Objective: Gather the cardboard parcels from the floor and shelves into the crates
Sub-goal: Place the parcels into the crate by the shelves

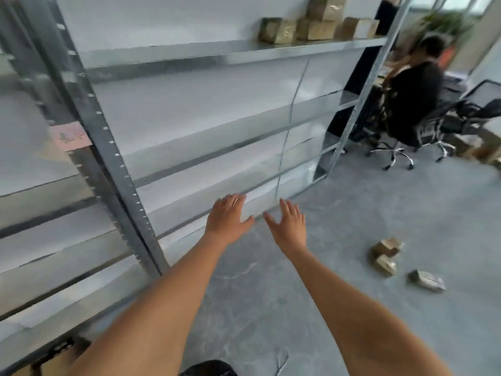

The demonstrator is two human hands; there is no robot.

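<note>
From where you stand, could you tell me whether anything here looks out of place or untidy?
Yes: three cardboard parcels lie scattered on the grey floor at the right, tilted at odd angles rather than stacked. Four more sit together on the upper shelf. Both hands, left hand and right hand, are empty with fingers spread. No crate is visible.

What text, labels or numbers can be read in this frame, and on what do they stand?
No text can be read.
Pink label on the metal shelving upright: dark marks, too blurred to read.
Cardboard parcels on the top shelf and on the floor: shiny tape only, no legible print.
</note>
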